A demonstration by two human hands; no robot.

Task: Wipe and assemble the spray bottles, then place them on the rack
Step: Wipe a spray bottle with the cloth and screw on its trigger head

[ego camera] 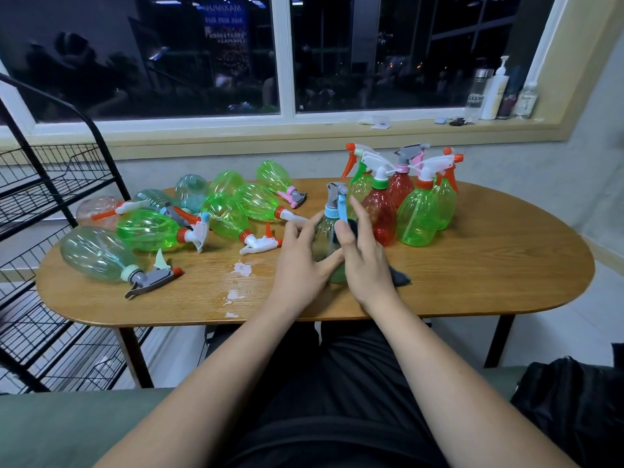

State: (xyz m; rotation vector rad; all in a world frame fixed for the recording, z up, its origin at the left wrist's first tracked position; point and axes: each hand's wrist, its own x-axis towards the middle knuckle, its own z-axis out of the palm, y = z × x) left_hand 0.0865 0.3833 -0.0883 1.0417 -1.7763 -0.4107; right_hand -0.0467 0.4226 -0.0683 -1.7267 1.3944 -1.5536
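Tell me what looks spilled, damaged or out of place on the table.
Pale, glossy patches mark the table near its front edge. They may be spilled liquid or chipped finish; I cannot tell which. Many spray bottles lie on their sides at the left, while the right group stands upright.

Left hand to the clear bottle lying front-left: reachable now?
Probably yes: only tabletop lies between the left hand and that clear bottle, though it now holds the blue-trigger bottle.
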